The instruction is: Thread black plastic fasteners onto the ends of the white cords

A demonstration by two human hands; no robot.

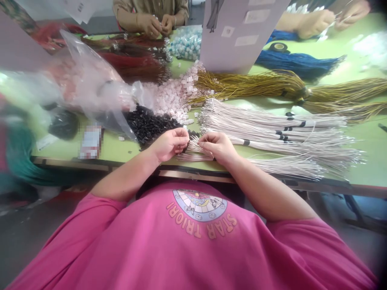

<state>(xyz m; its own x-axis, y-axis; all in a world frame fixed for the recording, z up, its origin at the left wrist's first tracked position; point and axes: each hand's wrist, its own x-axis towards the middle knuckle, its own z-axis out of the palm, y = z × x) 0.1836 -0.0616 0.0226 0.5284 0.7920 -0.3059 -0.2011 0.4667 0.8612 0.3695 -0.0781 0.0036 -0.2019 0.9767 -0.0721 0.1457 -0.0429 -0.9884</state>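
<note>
**Green worktop, two pinched hands at the wire tips**

Green worktop (66, 148) stretches beneath the work, with a co-worker's hands (155, 26) at eleven o'clock across it. Centre the clock between the wearer's hands, twelve pointing away from the pink shirt (136, 241).

The left hand (171, 145) sits at nine, thumb and fingertips closed to a narrow pinch; the right hand (222, 149) faces it at three, pinched about as narrowly. Whether either holds something between the tips is too small to tell. The two pinches are near each other but apart. A small bundle of white wires (195, 157) lies at six, its tips fanned between the hands; more banded wire bundles (254, 121) spread from two to three. Loose black pieces (154, 125) are heaped at ten, pale pieces (171, 96) toward eleven.

Done well, this looks like work for the fingertips alone: gripping a wire close to its end would likely stop it bending, and resting forearms on the table edge (187, 175) should steady both hands. Thin strands probably tangle, so singling one out before pulling seems wise.
</note>
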